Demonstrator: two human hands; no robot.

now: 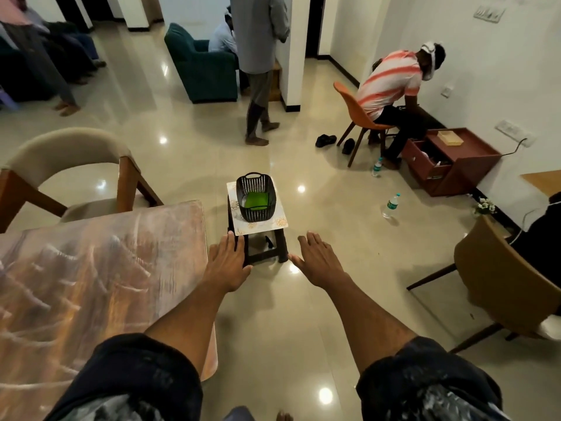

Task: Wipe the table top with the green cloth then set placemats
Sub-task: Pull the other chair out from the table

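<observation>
The green cloth [256,201] lies folded in the bottom of a black perforated basket [255,180]. The basket stands on a pale patterned placemat [276,223] that covers a small dark stool [267,250]. The table [100,268], with a glossy brown top, fills the lower left. My left hand [227,262] is stretched forward, fingers straight, just in front of the stool's left corner and holding nothing. My right hand [318,259] is stretched out flat to the right of the stool, also holding nothing.
A beige chair [69,156] stands behind the table, a brown chair [501,287] at the right. Two water bottles [391,205] stand on the shiny floor. A person sits on an orange chair [352,110] by a red cabinet [452,159]; another stands mid-room.
</observation>
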